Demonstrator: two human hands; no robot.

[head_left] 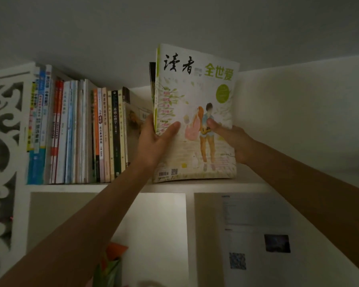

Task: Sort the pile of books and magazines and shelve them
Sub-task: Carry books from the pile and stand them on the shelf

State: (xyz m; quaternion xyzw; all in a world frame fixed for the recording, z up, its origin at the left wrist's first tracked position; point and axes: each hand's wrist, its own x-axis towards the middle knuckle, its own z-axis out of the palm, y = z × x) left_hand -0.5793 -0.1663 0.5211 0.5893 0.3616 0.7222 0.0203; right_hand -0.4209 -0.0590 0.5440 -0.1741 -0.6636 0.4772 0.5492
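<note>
A thin stack of magazines point(197, 100) stands upright on the top shelf point(195, 186), its front cover white and green with two drawn figures. My left hand point(155, 137) grips the stack's left spine edge, thumb on the cover. My right hand point(230, 137) holds the right edge, thumb pressed on the cover. To the left, a row of books point(77, 131) stands upright on the same shelf, and one book point(136, 119) leans against that row. The magazines behind the front cover are mostly hidden.
A white carved lattice panel point(2, 141) bounds the shelf on the left. Below are two open compartments; the right one holds a sheet of paper point(257, 230) with printed codes. An orange and green object point(112, 262) sits near the bottom. The shelf's right part is bare.
</note>
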